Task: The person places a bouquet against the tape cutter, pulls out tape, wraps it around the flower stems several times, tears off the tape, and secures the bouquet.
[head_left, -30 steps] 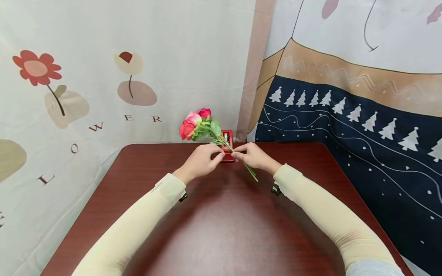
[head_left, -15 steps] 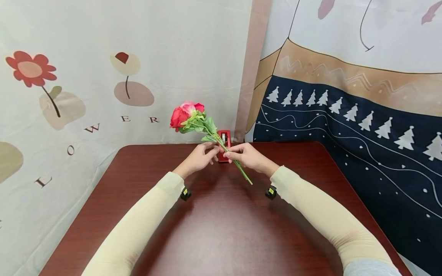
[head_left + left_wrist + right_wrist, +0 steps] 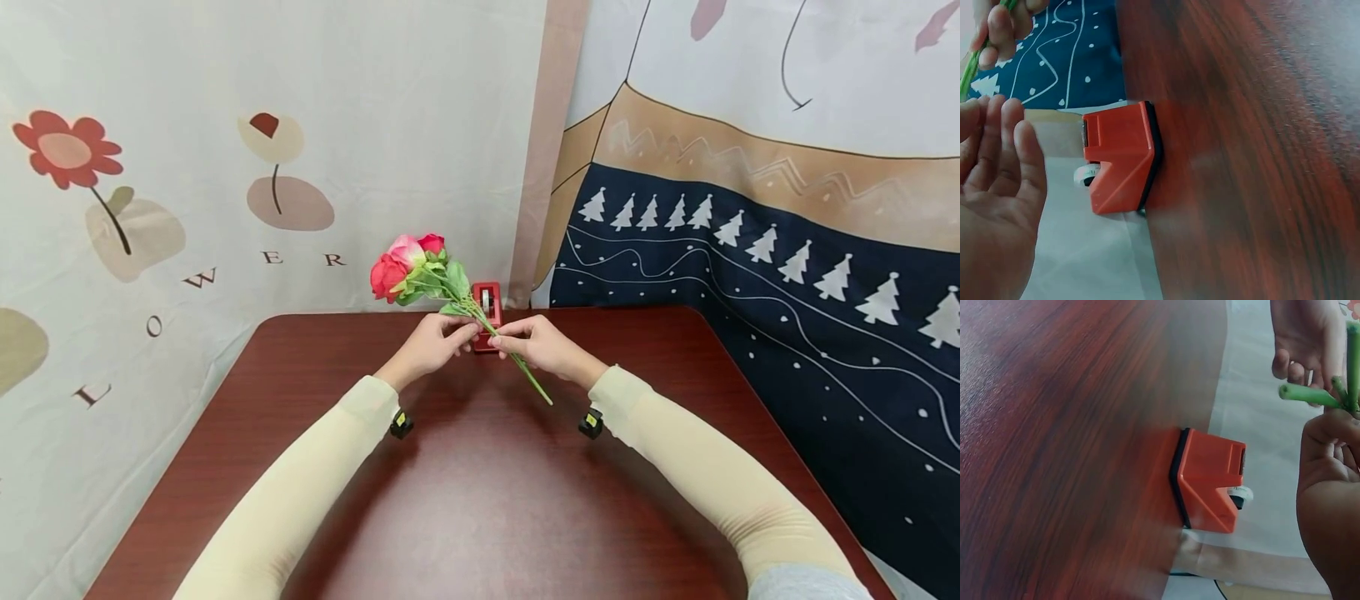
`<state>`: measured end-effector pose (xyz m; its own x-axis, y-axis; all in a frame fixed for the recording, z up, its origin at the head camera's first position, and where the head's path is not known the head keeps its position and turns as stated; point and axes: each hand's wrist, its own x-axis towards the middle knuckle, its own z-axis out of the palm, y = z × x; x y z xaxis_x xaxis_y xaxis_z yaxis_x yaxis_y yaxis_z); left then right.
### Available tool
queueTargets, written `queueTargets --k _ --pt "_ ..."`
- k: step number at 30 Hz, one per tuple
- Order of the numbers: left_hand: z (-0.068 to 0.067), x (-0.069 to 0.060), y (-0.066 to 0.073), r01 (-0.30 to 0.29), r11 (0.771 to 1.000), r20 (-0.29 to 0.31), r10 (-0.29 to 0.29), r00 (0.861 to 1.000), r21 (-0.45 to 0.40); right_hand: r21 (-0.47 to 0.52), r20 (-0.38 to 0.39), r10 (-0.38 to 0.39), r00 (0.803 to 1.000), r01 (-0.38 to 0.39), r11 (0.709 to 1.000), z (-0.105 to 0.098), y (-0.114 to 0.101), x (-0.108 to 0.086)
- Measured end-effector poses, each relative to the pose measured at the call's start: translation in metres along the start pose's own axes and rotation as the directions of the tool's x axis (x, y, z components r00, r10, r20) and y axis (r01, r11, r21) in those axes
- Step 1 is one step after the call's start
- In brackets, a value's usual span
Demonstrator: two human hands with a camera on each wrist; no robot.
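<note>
A bunch of artificial roses [image 3: 397, 265], red and pink with green leaves, slants above the table's far edge, blooms to the upper left. My right hand [image 3: 553, 346] pinches its green stems [image 3: 537, 385] between thumb and fingers. Close on the other side is my left hand [image 3: 427, 348], thumb and index fingertips at the stems; whether they pinch anything is hidden. Its other fingers hang loosely in the left wrist view. Just beyond and below both hands stands a red tape dispenser [image 3: 1122, 156] with a black base and a white tape roll [image 3: 1242, 496].
The dark reddish-brown table [image 3: 480, 500] reaches back to a pale curtain [image 3: 420, 125] printed with flowers and letters. To the right hangs a navy cloth [image 3: 675, 267] with white trees. A small black device [image 3: 401, 423] sits at each wrist.
The roses rose and shifted left, then dipped slightly. My left hand moved a little left, its fingers loosening. My right hand keeps its pinch on the stems.
</note>
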<state>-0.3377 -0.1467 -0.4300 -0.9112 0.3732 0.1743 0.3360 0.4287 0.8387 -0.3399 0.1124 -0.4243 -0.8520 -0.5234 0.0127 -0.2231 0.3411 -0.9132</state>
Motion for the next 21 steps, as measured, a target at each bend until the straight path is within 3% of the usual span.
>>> queueTargets --k 4,8,16,21 --pt "0.0006 -0.0033 0.0031 0.030 0.999 -0.039 -0.031 0.999 -0.014 0.007 -0.022 0.005 1.000 -0.005 1.000 0.0006 0.0020 0.0002" --pt "0.0008 -0.0029 0.0050 0.021 1.000 -0.070 -0.022 0.997 -0.024 0.026 -0.026 0.010 1.000 -0.009 1.000 0.0014 0.0027 0.0013" --pt "0.0007 -0.0007 0.0055 0.008 1.000 -0.066 -0.008 0.998 -0.009 0.020 -0.018 0.035 0.999 -0.035 0.999 0.0021 0.0033 0.0018" --pt "0.0021 -0.0009 0.0057 -0.001 0.999 -0.068 0.005 0.998 0.046 0.026 0.012 0.031 0.999 -0.031 0.999 0.0024 0.0063 0.0012"
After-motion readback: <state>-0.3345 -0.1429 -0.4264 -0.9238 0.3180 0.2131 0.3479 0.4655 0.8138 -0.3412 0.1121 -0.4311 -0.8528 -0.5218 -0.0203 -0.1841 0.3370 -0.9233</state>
